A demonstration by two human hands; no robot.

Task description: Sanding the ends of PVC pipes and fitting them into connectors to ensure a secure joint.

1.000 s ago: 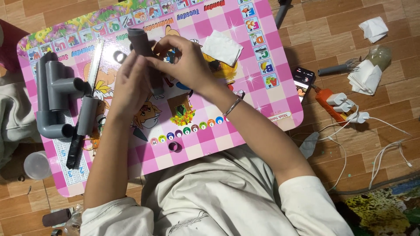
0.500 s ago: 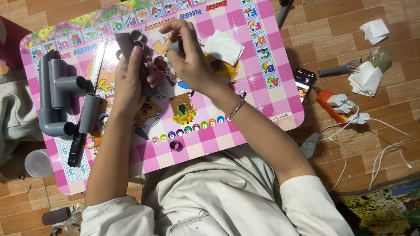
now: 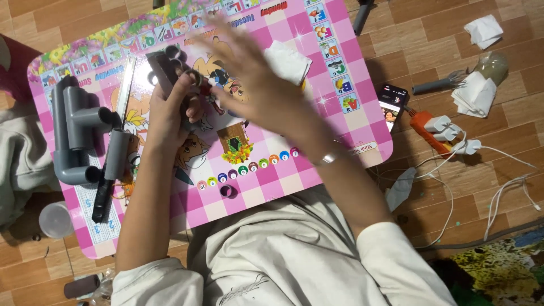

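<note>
Left hand [image 3: 170, 110]: we see it wrapped around a dark grey pipe piece [image 3: 164, 71], upper left of centre.
Right hand [image 3: 255, 79]: fingers spread, blurred, just right of the piece.
Axis: piece runs up-left.
Nearer: left.

A small rectangular phone [image 3: 392, 103], screen lit, lies on the floor beside the pink table [image 3: 340, 130].

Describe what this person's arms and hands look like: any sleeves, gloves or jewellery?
Both hands are bare, with no gloves. The left hand shows no jewellery. The right hand is blurred; a thin silvery bracelet circles its wrist. Cream sleeves are pushed up near the elbows, leaving the forearms uncovered.
</note>
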